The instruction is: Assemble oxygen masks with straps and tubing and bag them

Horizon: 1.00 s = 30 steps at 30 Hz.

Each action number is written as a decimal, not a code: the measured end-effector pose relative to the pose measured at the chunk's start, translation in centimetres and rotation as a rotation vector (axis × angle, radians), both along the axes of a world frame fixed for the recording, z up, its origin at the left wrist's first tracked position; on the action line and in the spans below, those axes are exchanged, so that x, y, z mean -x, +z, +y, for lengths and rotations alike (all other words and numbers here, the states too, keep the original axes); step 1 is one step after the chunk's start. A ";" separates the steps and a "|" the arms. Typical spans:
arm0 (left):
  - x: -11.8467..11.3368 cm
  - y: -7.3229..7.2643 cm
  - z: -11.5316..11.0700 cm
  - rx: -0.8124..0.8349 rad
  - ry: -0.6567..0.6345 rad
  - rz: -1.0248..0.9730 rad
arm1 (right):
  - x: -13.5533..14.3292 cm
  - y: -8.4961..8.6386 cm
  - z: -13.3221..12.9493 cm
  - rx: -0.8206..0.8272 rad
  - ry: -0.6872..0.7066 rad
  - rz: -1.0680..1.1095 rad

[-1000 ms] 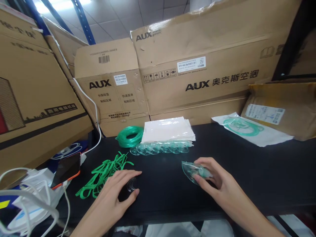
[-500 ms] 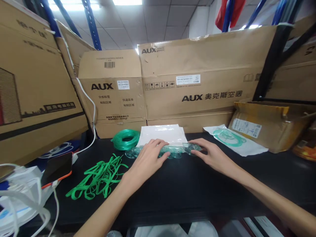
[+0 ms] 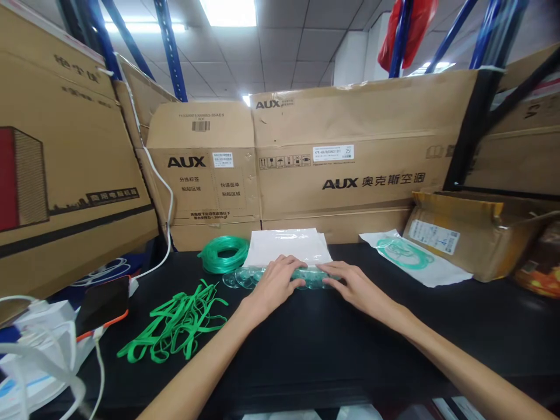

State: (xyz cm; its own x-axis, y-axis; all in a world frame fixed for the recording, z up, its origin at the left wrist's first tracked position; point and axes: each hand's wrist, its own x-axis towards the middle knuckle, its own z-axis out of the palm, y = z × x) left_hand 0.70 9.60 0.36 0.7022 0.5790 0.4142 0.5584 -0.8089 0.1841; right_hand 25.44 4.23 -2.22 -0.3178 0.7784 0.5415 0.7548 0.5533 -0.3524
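A row of clear, green-tinted round plastic pieces (image 3: 312, 279) lies on the black table, overlapping one another; their exact kind is not clear. My left hand (image 3: 276, 283) is curled over the middle of the row, thumb at the front and fingers behind. At the right end, my right hand (image 3: 350, 284) grips the row between thumb and fingers. The left end of the row shows past my left hand, while my fingers hide parts of the rest. Directly behind it lie white sheets in a glossy clear sleeve (image 3: 284, 245).
Left of the row sit a coil of green tubing (image 3: 224, 255) and a tangle of green straps (image 3: 179, 324). A phone (image 3: 102, 303) with white cables is at far left. At right are a white bag with green tubing (image 3: 413, 256) and an open carton (image 3: 472, 233). Large cardboard boxes (image 3: 363, 140) wall the back.
My right hand has moved left, closer to my left hand, and the clear piece it held at the right end now sits against the row. The view has shifted slightly.
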 end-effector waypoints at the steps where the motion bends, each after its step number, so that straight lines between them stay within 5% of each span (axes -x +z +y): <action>1: 0.0 0.0 0.1 -0.002 -0.003 -0.001 | 0.0 0.0 0.2 -0.008 0.013 -0.025; 14: -0.3 -0.1 0.0 -0.057 -0.004 0.051 | -0.3 0.0 -0.5 -0.093 -0.134 -0.117; 18: -0.5 0.8 -1.5 -0.072 0.020 -0.014 | -7.0 1.3 -4.8 -0.103 -0.379 -0.069; 23: -2.0 1.8 -7.3 -0.037 -0.089 -0.099 | -17.1 1.2 -10.6 -0.023 -0.829 0.007; 26: -4.4 -0.7 -11.5 0.055 -0.261 -0.090 | -19.9 0.4 -10.9 0.041 -0.943 0.059; 30: -8.1 -6.5 -14.3 -0.019 -0.418 -0.080 | -21.4 0.5 -9.1 0.091 -1.020 0.136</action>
